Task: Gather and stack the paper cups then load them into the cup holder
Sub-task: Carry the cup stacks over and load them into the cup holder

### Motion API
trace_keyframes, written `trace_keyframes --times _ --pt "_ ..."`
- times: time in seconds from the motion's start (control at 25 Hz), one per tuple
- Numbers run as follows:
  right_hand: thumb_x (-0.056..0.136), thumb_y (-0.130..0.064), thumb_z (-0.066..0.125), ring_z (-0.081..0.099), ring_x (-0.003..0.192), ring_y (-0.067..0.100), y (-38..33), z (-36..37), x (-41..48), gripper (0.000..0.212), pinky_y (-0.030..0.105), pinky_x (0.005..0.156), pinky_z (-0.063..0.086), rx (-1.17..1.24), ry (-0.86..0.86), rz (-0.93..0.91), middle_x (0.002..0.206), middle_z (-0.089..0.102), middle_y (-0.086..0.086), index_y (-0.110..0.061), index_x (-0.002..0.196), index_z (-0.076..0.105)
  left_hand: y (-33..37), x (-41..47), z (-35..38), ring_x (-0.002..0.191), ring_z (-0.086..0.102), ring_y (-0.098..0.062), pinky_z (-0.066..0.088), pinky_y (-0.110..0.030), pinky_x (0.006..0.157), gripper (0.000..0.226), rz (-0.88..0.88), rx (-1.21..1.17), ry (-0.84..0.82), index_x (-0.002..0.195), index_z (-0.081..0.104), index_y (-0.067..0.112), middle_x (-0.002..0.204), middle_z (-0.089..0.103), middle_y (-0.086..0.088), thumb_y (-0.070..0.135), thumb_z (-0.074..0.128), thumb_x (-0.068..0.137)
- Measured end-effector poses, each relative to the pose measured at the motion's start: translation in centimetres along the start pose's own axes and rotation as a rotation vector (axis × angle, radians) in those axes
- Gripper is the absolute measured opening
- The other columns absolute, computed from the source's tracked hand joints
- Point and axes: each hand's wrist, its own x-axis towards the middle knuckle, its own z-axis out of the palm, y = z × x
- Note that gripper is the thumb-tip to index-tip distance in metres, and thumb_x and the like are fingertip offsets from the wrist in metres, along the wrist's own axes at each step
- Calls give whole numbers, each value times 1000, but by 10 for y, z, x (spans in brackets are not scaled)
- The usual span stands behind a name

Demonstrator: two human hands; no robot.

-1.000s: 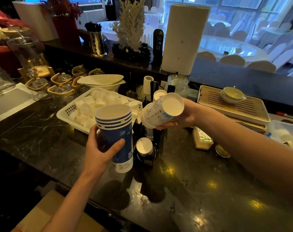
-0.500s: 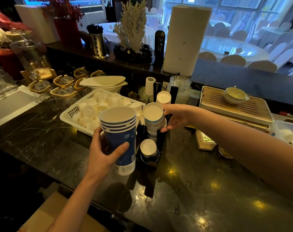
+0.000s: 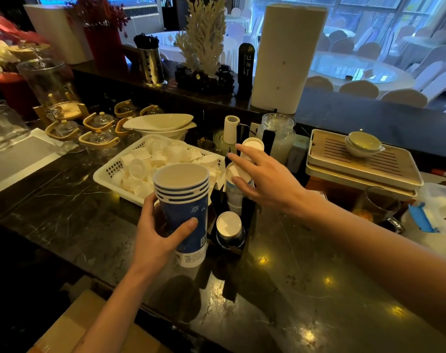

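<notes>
The left hand [image 3: 155, 240] grips a nested stack of blue paper cups [image 3: 183, 207], mouths up. Its thumb is wrapped across the front and its fingers are curled behind. The stack is held just above the dark marble counter [image 3: 293, 289], near the middle of the view.

At three o'clock from that stack, just beside it, stands the black cup holder [image 3: 215, 202] with three rows of upturned white cups. The nearest row [image 3: 228, 226] is low, the middle stack [image 3: 235, 200] is taller, and a farther stack [image 3: 252, 145] sits at twelve o'clock from it.

The right hand [image 3: 267, 179] holds nothing. Its fingers are straight and spread wide, reaching in from four o'clock. Its thumb lies over the upturned base of the middle stack, though actual contact cannot be told.

At ten o'clock from the blue cups is a white plastic basket [image 3: 102, 177] full of small white lids and cups. A slatted tea tray [image 3: 318, 159] with small bowls [image 3: 364, 143] on it lies at two o'clock, well apart from the holder.
</notes>
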Motion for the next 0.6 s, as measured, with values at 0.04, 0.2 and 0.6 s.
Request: trace_keyframes --times 0.04,0.2,0.6 --pt "100 -47 35 32 144 27 2 6 0 59 34 112 25 -52 8 -43 158 33 10 -17 150 36 -1 0 0 107 58 15 51 -9 76 77 -3 -2 3 121 42 51 114 62 32 46 78 53" --pt "102 -46 21 18 150 25 11 23 -1 63 34 120 6 -125 -35 -143 160 27 13 -9 152 30 -7 0 0 114 58 7 53 -12 80 94 -18 10 4 139 41 34 127 58 21 46 81 55" --pt "99 -38 44 7 152 23 6 29 -15 65 46 123 9 99 51 -110 163 14 9 -11 154 22 -14 -8 16 106 63 6 53 -14 77 77 -91 -30 -72 127 44 39 121 62 19 47 78 58"
